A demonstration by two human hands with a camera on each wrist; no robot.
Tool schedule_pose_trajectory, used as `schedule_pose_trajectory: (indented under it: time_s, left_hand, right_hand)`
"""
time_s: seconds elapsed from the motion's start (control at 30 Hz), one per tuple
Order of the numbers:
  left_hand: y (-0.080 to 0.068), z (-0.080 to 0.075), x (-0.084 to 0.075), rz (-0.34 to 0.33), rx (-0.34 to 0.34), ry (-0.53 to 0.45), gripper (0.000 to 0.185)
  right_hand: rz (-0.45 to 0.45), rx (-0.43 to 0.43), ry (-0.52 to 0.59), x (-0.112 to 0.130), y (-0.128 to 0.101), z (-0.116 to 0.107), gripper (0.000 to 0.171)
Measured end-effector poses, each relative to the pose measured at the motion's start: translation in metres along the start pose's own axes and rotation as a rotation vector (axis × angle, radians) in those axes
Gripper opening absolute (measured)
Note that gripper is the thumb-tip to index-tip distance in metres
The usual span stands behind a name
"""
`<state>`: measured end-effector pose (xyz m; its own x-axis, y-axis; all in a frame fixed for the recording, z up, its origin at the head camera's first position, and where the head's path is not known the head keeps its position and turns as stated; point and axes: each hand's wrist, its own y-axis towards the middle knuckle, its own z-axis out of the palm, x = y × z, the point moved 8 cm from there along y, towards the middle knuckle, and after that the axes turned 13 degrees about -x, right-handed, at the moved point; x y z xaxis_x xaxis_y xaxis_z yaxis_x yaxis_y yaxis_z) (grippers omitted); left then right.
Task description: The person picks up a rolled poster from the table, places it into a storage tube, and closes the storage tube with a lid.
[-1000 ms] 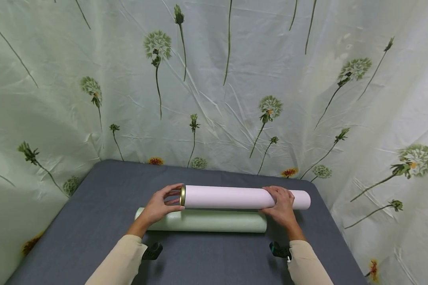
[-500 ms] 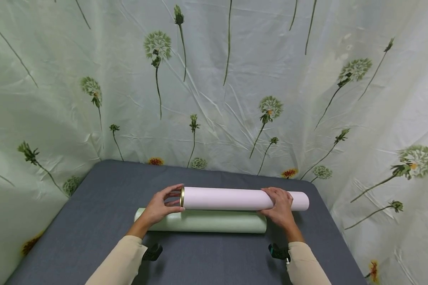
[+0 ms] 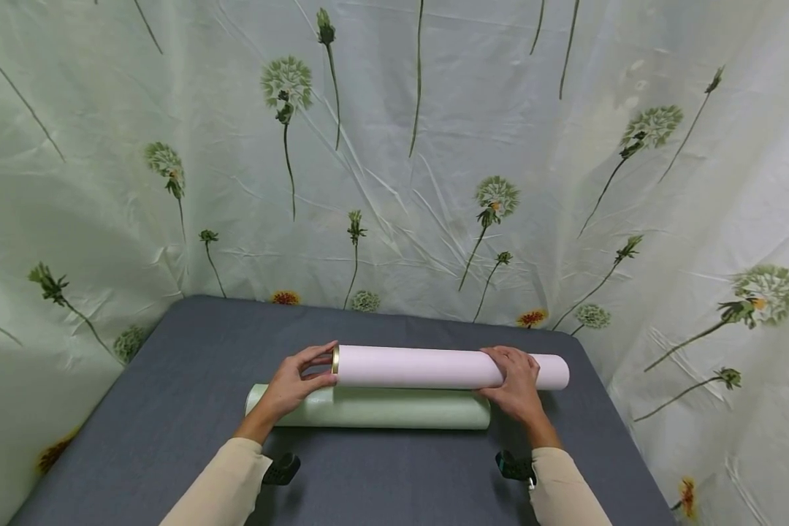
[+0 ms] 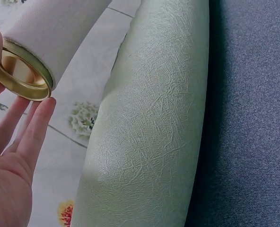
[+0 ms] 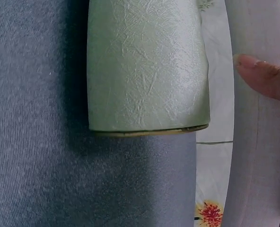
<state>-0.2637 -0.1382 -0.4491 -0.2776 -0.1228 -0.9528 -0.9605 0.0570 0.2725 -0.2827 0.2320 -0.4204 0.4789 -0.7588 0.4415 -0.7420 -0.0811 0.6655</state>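
Barely anything is shifting: left hand (image 3: 294,383) fingers (image 4: 33,130) are cupping the pink tube's (image 3: 434,367) gold cap (image 4: 22,71); right hand (image 3: 516,383) is gripping it, partly hiding the textured green tube (image 3: 381,409).

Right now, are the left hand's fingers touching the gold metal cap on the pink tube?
Touching: the left wrist view shows fingers meeting the gold metal cap rim.

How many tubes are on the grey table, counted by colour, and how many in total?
Pink tube, held by the left hand and right hand: 1
Green tube, lying on the table: 1
Total: 2
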Motion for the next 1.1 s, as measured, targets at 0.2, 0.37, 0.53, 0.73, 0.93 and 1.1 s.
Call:
schedule_pose_trajectory:
  time_s: [0.2, 0.37, 0.53, 0.73, 0.93, 1.1]
  left_hand:
    - [0.001, 0.0, -0.002, -0.013, -0.01, 0.029, 0.061]
    - [0.002, -0.001, -0.006, -0.016, -0.021, 0.075, 0.06]
    - [0.0, -0.002, -0.004, -0.013, -0.016, 0.087, 0.06]
    - [-0.004, 0.0, -0.003, -0.005, -0.009, 0.071, 0.061]
    - [-0.001, 0.005, -0.015, 0.005, 0.047, 0.067, 0.062]
    - [0.001, 0.005, -0.021, -0.015, 0.055, 0.059, 0.065]
  right_hand:
    - [-0.041, -0.021, -0.009, 0.004, 0.001, -0.002, 0.074]
    - [-0.069, -0.028, -0.027, 0.007, 0.002, -0.003, 0.074]
    - [-0.084, -0.03, -0.043, 0.008, 0.003, 0.0, 0.074]
    - [-0.062, -0.021, -0.04, 0.008, 0.002, 0.001, 0.073]
    - [-0.067, -0.021, -0.029, 0.007, -0.001, -0.003, 0.073]
    - [-0.08, 0.002, -0.034, 0.005, -0.003, -0.003, 0.073]
